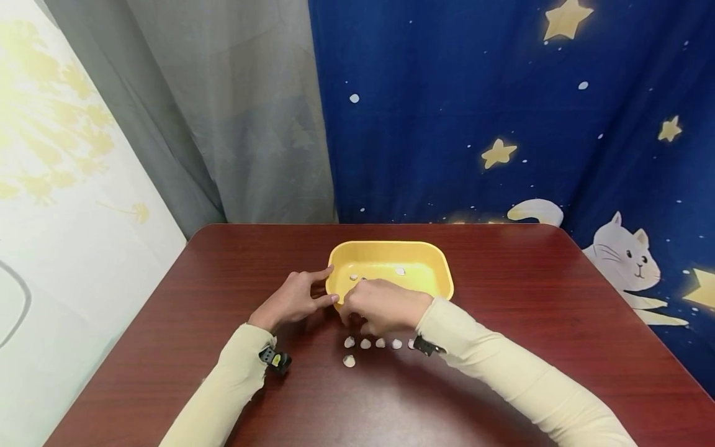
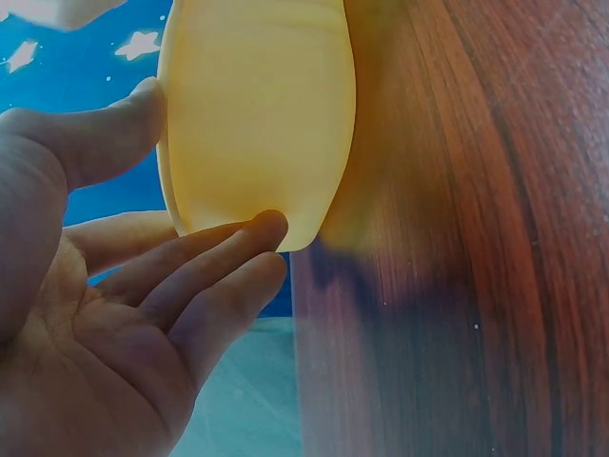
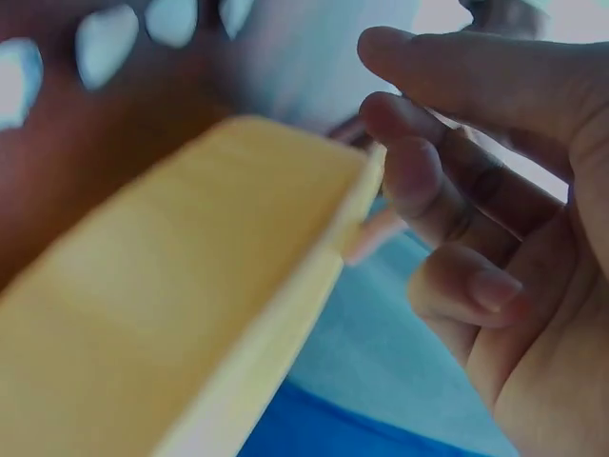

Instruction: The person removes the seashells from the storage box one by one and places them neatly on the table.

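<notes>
A yellow basin [image 1: 391, 249] stands on the table with a few small whitish shells inside, among them a shell [image 1: 400, 271] toward the right. My left hand [image 1: 292, 301] touches the basin's left end, thumb and fingers spread along it; the left wrist view has fingertips [image 2: 271, 228] against the wall. Over the near rim hovers my right hand [image 1: 385, 307], fingers loosely bent downward. In the right wrist view its thumb and index finger are apart, with nothing seen between them. Several shells [image 1: 380, 343] lie in a row before the basin, and one shell [image 1: 349, 361] lies below the row's left end.
The reddish-brown wooden table [image 1: 262, 254] extends around the basin. Behind it hang a grey curtain [image 1: 251, 124] and a blue curtain [image 1: 413, 155] with stars. A dark strap [image 1: 427, 346] on the right wrist partly covers the row's rightmost shell.
</notes>
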`<control>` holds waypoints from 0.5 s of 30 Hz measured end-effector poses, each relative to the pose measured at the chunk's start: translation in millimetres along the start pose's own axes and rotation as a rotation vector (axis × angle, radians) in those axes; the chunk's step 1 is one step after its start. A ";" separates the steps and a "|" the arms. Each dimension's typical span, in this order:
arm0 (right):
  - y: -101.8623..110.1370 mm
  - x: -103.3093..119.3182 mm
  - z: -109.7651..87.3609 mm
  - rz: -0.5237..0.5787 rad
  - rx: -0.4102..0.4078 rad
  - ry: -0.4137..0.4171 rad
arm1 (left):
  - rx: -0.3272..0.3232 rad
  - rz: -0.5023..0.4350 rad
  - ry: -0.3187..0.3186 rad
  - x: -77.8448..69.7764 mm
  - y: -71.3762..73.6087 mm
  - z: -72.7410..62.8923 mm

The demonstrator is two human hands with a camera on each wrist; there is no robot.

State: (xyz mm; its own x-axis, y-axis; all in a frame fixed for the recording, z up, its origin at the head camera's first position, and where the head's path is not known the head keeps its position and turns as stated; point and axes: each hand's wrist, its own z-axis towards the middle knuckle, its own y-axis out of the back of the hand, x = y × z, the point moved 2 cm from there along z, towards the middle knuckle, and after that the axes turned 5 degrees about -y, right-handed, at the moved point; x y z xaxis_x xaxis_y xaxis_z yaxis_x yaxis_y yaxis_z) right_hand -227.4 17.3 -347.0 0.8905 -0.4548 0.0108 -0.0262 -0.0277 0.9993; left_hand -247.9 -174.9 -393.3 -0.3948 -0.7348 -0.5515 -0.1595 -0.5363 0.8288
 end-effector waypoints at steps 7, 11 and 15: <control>23.5 -23.0 9.7 0.033 0.000 -0.038 | 0.016 0.007 0.005 0.7 0.7 -0.4; 28.5 -36.5 19.3 0.036 0.021 -0.061 | 0.024 0.006 0.004 0.7 0.4 -0.5; 28.2 -49.1 29.3 0.039 0.050 -0.111 | 0.025 0.000 0.006 0.9 -0.6 -0.5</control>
State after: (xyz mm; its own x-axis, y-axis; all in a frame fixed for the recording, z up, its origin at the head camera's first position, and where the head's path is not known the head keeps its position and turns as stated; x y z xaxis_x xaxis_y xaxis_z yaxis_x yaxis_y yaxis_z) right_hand -285.2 12.8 -320.5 0.8329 -0.5518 0.0426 -0.0850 -0.0515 0.9950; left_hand -247.6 -175.5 -394.2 -0.3891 -0.7372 -0.5524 -0.1820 -0.5263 0.8306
